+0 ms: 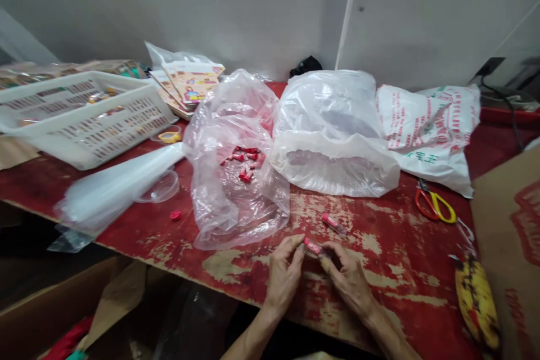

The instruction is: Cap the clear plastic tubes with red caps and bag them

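Observation:
My left hand (pixel 283 275) and my right hand (pixel 346 273) meet low over the worn red table (pixel 379 270). Both pinch one small pink piece in a clear wrapper (pixel 313 246) between their fingertips. A second wrapped pink piece (pixel 334 223) lies on the table just beyond them. Behind my left hand a crumpled clear plastic bag (pixel 211 180) stands open with several small pink pieces (pixel 247 164) inside. To its right sits a larger whitish plastic bag (pixel 333 140).
A white slotted basket (pixel 84 118) stands at the far left, a stack of clear sleeves (pixel 109 191) and a round clear lid (pixel 162 187) before it. Printed cards (pixel 192 83) lie behind. Orange-yellow scissors (pixel 434 203), a banana (pixel 476 301) and cardboard (pixel 514 236) are right.

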